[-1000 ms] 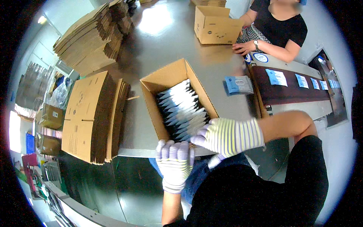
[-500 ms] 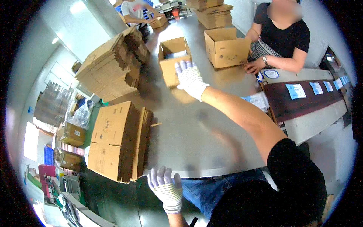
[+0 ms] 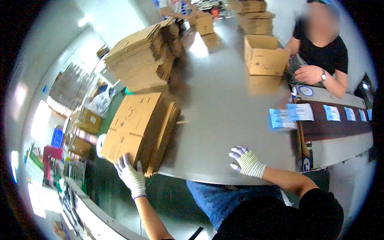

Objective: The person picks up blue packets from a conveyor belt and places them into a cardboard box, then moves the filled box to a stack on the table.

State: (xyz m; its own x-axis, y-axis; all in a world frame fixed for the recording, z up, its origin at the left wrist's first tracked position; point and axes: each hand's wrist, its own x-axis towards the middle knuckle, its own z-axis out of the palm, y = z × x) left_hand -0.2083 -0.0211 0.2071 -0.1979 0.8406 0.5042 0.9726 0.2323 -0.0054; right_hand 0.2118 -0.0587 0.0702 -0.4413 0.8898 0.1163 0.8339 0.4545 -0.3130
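Note:
My left hand (image 3: 131, 177), in a white striped glove with grey fingertips, is at the near end of a stack of flattened cardboard cartons (image 3: 134, 116). Its fingers are apart, and the tips overlap the top carton's near edge. Over the near right part of the metal table (image 3: 216, 132) is my right hand (image 3: 247, 162), gloved the same way, fingers spread and holding nothing. Two blue-and-white packets (image 3: 282, 119) (image 3: 301, 112) lie beyond it, by the end of a conveyor.
A dark conveyor belt (image 3: 320, 126) carries several packets on the right. Behind it, a person in black sits beside an open carton (image 3: 266, 56). Taller stacks of flattened cartons (image 3: 140, 56) stand far left and far right. Another person handles a carton (image 3: 204, 24) at the far end.
My right hand has left an open carton and come back toward me; that carton is gone from mid-table. My left hand has moved onto the flattened stack. The view has turned left.

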